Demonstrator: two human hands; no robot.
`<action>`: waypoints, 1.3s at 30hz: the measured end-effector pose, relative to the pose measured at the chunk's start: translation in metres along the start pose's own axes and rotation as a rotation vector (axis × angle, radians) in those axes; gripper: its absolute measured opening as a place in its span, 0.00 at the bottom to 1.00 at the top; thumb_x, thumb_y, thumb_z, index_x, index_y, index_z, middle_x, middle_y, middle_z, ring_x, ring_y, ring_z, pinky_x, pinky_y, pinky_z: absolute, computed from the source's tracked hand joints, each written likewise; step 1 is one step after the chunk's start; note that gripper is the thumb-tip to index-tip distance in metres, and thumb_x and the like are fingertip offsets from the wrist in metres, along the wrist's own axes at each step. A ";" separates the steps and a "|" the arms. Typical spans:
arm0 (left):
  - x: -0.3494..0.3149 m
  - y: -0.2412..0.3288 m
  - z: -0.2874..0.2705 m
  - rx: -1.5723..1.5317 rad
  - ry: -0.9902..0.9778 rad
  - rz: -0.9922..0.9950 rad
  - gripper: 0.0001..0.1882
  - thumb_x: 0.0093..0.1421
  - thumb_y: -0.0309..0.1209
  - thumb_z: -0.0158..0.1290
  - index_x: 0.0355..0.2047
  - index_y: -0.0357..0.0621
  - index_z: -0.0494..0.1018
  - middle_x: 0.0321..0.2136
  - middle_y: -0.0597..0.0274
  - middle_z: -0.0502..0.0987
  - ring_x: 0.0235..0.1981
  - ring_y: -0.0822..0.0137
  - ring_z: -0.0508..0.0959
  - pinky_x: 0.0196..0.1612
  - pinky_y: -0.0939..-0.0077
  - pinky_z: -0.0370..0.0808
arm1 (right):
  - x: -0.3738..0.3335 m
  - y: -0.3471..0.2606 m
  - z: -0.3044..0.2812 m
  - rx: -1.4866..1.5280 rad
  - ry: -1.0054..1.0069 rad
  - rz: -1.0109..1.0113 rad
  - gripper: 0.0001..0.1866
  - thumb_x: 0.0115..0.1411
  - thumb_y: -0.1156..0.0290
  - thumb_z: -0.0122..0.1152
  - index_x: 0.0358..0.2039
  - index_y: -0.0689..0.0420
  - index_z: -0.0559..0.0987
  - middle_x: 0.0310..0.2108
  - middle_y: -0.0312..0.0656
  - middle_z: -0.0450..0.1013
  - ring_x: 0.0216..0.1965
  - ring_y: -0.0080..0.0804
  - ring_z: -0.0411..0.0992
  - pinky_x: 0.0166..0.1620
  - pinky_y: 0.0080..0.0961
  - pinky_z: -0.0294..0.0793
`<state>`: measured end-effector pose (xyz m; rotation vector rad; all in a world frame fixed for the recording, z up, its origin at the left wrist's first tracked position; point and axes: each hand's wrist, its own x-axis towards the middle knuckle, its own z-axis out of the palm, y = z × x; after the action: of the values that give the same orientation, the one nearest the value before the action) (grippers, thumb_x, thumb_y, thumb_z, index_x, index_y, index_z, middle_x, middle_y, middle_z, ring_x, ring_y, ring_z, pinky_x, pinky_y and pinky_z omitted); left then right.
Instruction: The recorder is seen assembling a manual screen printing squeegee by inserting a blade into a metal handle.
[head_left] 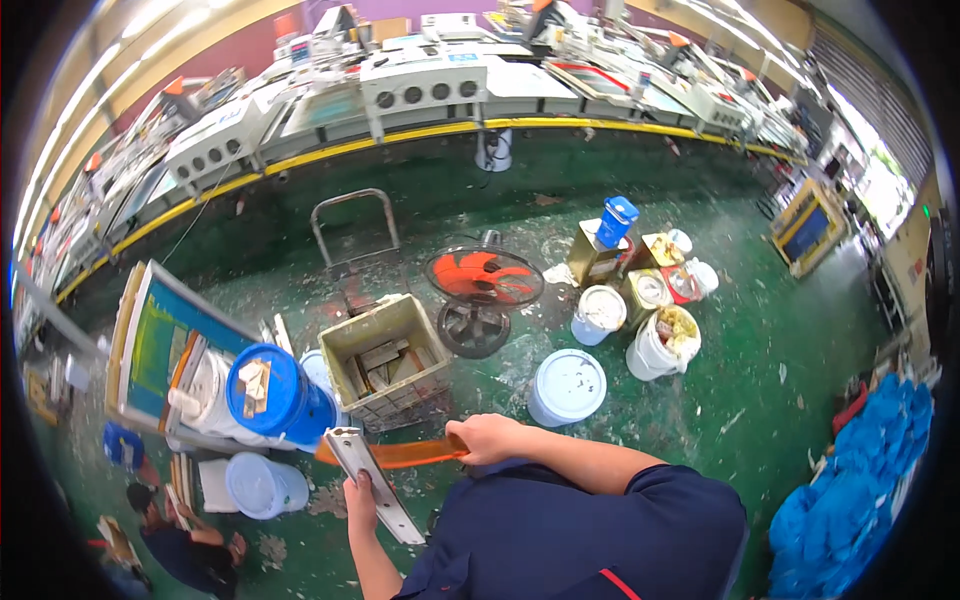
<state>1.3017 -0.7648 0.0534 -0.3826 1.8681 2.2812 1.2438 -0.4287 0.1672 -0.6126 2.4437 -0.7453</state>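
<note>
My left hand (pixel 361 502) is closed around a pale metal bar (pixel 380 490) with holes along it, like a squeegee holder, which slants down to the right. A flexible orange strip (pixel 422 453), like a squeegee blade, crosses the bar's upper end. My right hand (pixel 486 440) grips the strip's right end, and its other end sticks out left of the bar. Whether the strip sits in the bar's slot or only lies behind it, I cannot tell. Just beyond both hands stands a grey-green plastic bin (pixel 400 402) with several flat bar-like pieces inside.
A floor fan (pixel 484 276) with orange blades stands behind the bin, beside a trolley handle (pixel 352 195). Left are a blue drum (pixel 318 412) and a framed screen (pixel 150 340). White buckets (pixel 566 388) stand right. Another person (pixel 190 540) crouches at lower left. Blue sheeting (pixel 850 490) lies far right.
</note>
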 end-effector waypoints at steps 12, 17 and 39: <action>-0.191 -0.047 -0.055 0.135 0.529 -0.210 0.32 0.66 0.58 0.57 0.52 0.40 0.80 0.37 0.59 0.84 0.40 0.68 0.80 0.45 0.67 0.77 | 0.092 -0.110 0.063 0.580 -0.123 -0.419 0.40 0.66 0.78 0.57 0.76 0.51 0.55 0.31 0.35 0.74 0.27 0.23 0.71 0.33 0.24 0.73; -0.255 -0.074 -0.075 -0.066 0.798 -0.235 0.33 0.66 0.58 0.57 0.53 0.38 0.80 0.35 0.58 0.83 0.38 0.67 0.81 0.44 0.64 0.78 | 0.140 -0.187 0.116 -0.306 -0.364 -0.817 0.38 0.60 0.73 0.62 0.71 0.53 0.63 0.26 0.52 0.77 0.31 0.53 0.79 0.40 0.39 0.79; -0.279 0.003 -0.321 -0.175 1.309 -0.570 0.38 0.64 0.64 0.54 0.50 0.38 0.82 0.36 0.45 0.84 0.39 0.52 0.85 0.45 0.59 0.80 | 0.417 -0.565 0.313 0.172 -0.980 -0.628 0.48 0.65 0.72 0.55 0.80 0.43 0.42 0.32 0.40 0.77 0.32 0.29 0.75 0.37 0.30 0.76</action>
<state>1.5956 -1.0707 0.0817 -2.4744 1.4564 1.7976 1.2549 -1.1971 0.1463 -1.3180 1.2748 -0.6409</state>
